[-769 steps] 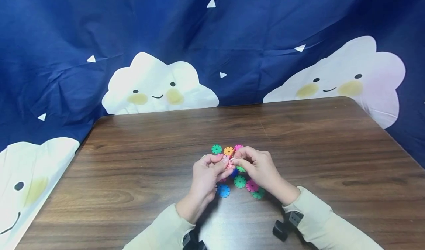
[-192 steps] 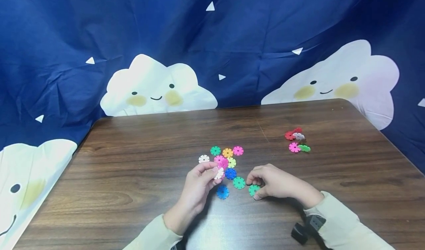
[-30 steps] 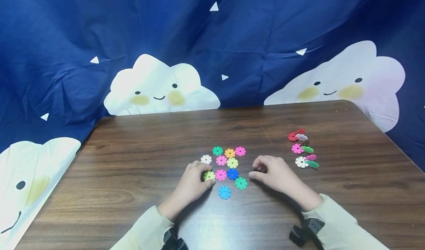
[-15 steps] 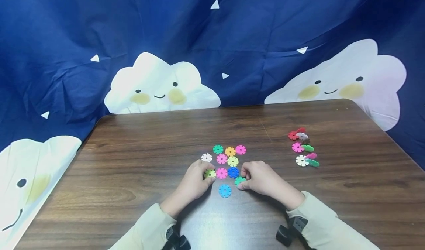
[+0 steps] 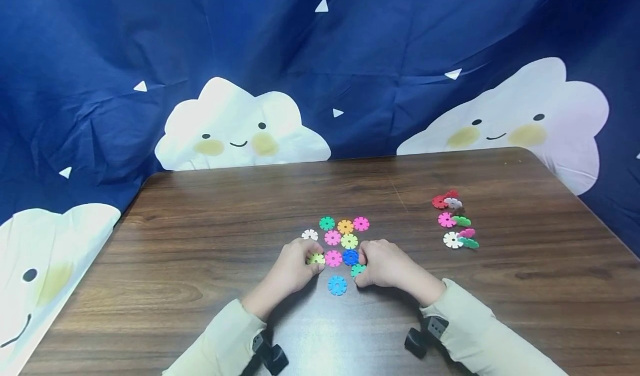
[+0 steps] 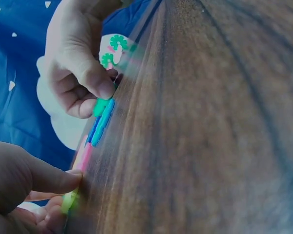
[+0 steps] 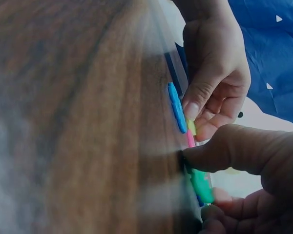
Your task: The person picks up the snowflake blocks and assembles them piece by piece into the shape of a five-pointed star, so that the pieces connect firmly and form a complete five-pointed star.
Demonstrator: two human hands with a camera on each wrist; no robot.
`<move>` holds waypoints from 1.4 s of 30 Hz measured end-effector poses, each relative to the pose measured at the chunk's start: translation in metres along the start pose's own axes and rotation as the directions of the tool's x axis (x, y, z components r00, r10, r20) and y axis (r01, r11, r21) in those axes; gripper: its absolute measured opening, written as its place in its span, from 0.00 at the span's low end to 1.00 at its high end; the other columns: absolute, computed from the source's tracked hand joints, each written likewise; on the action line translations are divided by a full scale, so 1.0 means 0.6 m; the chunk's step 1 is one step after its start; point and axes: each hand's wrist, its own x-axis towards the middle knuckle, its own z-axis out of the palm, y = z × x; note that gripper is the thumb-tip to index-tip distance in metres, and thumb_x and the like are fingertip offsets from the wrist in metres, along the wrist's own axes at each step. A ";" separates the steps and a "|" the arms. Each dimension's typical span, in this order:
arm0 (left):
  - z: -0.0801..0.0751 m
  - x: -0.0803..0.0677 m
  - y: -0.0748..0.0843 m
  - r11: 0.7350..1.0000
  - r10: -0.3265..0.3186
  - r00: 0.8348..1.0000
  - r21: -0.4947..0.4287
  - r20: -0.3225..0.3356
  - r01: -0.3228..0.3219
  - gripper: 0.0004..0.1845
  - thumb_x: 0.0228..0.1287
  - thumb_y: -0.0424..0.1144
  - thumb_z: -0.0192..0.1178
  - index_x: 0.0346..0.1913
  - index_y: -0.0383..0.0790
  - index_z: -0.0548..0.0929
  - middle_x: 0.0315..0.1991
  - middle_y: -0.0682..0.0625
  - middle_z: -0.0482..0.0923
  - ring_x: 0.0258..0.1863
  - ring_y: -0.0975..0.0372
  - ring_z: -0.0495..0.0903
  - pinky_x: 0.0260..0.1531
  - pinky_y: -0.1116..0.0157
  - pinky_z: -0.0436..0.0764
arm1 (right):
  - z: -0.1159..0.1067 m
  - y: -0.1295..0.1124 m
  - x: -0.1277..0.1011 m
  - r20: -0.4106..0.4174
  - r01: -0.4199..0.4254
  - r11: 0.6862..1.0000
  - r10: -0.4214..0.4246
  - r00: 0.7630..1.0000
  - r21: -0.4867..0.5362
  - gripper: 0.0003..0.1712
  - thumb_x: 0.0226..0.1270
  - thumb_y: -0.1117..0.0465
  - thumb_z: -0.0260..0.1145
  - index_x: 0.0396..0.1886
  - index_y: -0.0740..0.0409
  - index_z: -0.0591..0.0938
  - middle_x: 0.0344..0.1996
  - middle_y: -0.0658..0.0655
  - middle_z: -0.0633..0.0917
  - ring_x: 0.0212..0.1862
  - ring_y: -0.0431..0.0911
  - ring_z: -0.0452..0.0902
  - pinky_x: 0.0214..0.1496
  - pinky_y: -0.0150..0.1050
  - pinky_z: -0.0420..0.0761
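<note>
Several flat, toothed plastic discs lie in a loose group on the wooden table (image 5: 210, 242). My left hand (image 5: 314, 260) pinches a yellow-green disc (image 5: 316, 259) at the group's left side; it also shows as the yellow-green disc (image 6: 70, 201) between thumb and fingers. My right hand (image 5: 359, 270) pinches a green disc (image 5: 357, 269) on the tabletop, seen edge-on as the green disc (image 7: 201, 185). Between the hands lie a pink disc (image 5: 333, 258) and a dark blue disc (image 5: 350, 256). A light blue disc (image 5: 337, 285) sits just in front of them.
Beyond the hands lie green (image 5: 327, 223), orange (image 5: 345, 226), pink (image 5: 361, 223) and white (image 5: 309, 234) discs. A row of joined discs (image 5: 454, 220) lies at the right of the table. A blue cloud-print cloth (image 5: 320, 59) hangs behind.
My right hand has moved left from bare table to the green disc and closed its fingers on it. My left hand has stayed on the yellow-green disc.
</note>
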 end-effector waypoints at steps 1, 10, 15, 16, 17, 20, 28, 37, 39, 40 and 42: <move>0.001 0.000 0.001 1.000 -0.004 1.000 -0.006 -0.001 0.004 0.10 0.50 0.34 0.68 0.36 0.39 0.81 0.33 0.48 0.76 0.31 0.61 0.72 0.33 0.63 0.74 | 0.000 0.001 0.000 0.004 -0.003 1.000 0.003 1.000 0.014 0.16 0.33 0.62 0.71 0.19 0.55 0.70 0.18 0.50 0.71 0.23 0.44 0.65 0.21 0.34 0.63; 0.006 -0.006 0.011 0.996 0.047 0.999 -0.070 -0.007 -0.047 0.09 0.51 0.28 0.64 0.29 0.43 0.74 0.26 0.52 0.78 0.26 0.63 0.71 0.30 0.65 0.74 | 0.001 0.023 -0.015 0.032 0.086 0.953 -0.099 0.995 0.292 0.12 0.51 0.67 0.71 0.26 0.56 0.73 0.12 0.49 0.73 0.15 0.41 0.73 0.20 0.34 0.72; 0.008 -0.012 0.009 0.973 -0.009 1.000 -0.230 -0.027 0.002 0.05 0.51 0.30 0.65 0.31 0.41 0.81 0.27 0.51 0.81 0.23 0.66 0.71 0.29 0.67 0.74 | 0.009 0.044 -0.023 0.022 0.126 0.876 -0.154 0.988 0.466 0.08 0.58 0.66 0.65 0.28 0.60 0.73 0.14 0.51 0.76 0.16 0.40 0.75 0.20 0.35 0.79; 0.009 -0.013 0.009 0.963 -0.015 1.000 -0.271 -0.023 0.008 0.05 0.51 0.30 0.65 0.32 0.40 0.82 0.25 0.51 0.81 0.22 0.66 0.71 0.28 0.68 0.73 | 0.011 0.048 -0.023 0.021 0.123 0.846 -0.157 0.987 0.518 0.07 0.59 0.67 0.64 0.28 0.62 0.73 0.15 0.52 0.77 0.16 0.40 0.75 0.20 0.37 0.80; 0.010 -0.013 0.010 0.951 -0.021 1.000 -0.308 -0.017 0.015 0.05 0.51 0.30 0.65 0.33 0.39 0.83 0.25 0.50 0.81 0.21 0.67 0.70 0.27 0.69 0.73 | 0.012 0.050 -0.022 0.020 0.120 0.812 -0.160 0.987 0.571 0.07 0.60 0.68 0.63 0.29 0.64 0.72 0.16 0.53 0.78 0.17 0.41 0.76 0.20 0.38 0.81; 0.013 -0.013 0.017 0.884 -0.057 0.998 -0.464 0.004 0.053 0.06 0.51 0.27 0.64 0.35 0.33 0.82 0.24 0.47 0.81 0.20 0.68 0.72 0.25 0.71 0.76 | 0.016 0.055 -0.018 0.005 0.108 0.718 -0.153 0.988 0.687 0.06 0.62 0.70 0.61 0.33 0.67 0.71 0.20 0.57 0.80 0.20 0.42 0.78 0.25 0.41 0.83; 0.023 -0.014 0.049 0.540 -0.191 0.978 -0.822 0.088 0.179 0.10 0.55 0.22 0.59 0.40 0.20 0.75 0.23 0.49 0.78 0.23 0.66 0.80 0.31 0.66 0.84 | 0.021 0.045 -0.015 -0.248 0.302 0.753 -0.189 0.950 0.584 0.04 0.63 0.73 0.57 0.36 0.64 0.71 0.23 0.58 0.83 0.25 0.40 0.81 0.29 0.34 0.83; 0.028 -0.019 0.067 0.387 -0.198 0.976 -0.907 0.095 0.167 0.14 0.59 0.22 0.55 0.47 0.15 0.74 0.27 0.46 0.81 0.26 0.65 0.82 0.33 0.67 0.83 | 0.027 0.036 -0.024 -0.520 0.464 0.856 -0.296 0.801 0.228 0.10 0.58 0.71 0.64 0.33 0.54 0.74 0.19 0.45 0.82 0.22 0.30 0.75 0.29 0.31 0.78; 0.028 -0.019 0.068 0.380 -0.205 0.975 -0.910 0.090 0.164 0.14 0.60 0.23 0.55 0.47 0.15 0.74 0.28 0.45 0.81 0.26 0.65 0.82 0.33 0.67 0.83 | 0.029 0.036 -0.024 -0.545 0.500 0.843 -0.329 0.771 0.198 0.11 0.57 0.72 0.64 0.34 0.55 0.73 0.19 0.46 0.82 0.22 0.30 0.75 0.28 0.30 0.78; 0.028 -0.019 0.068 0.377 -0.206 0.974 -0.912 0.089 0.163 0.14 0.60 0.23 0.55 0.47 0.15 0.74 0.29 0.45 0.81 0.25 0.65 0.82 0.33 0.68 0.83 | 0.029 0.036 -0.024 -0.550 0.514 0.835 -0.342 0.762 0.194 0.11 0.57 0.72 0.64 0.34 0.55 0.73 0.19 0.46 0.82 0.22 0.30 0.75 0.27 0.30 0.78; 0.028 -0.019 0.068 0.379 -0.204 0.975 -0.911 0.089 0.162 0.14 0.60 0.23 0.54 0.47 0.15 0.74 0.29 0.43 0.82 0.24 0.65 0.82 0.32 0.68 0.83 | 0.030 0.035 -0.024 -0.557 0.540 0.820 -0.363 0.747 0.190 0.10 0.57 0.72 0.64 0.34 0.56 0.73 0.19 0.46 0.81 0.22 0.30 0.75 0.26 0.29 0.78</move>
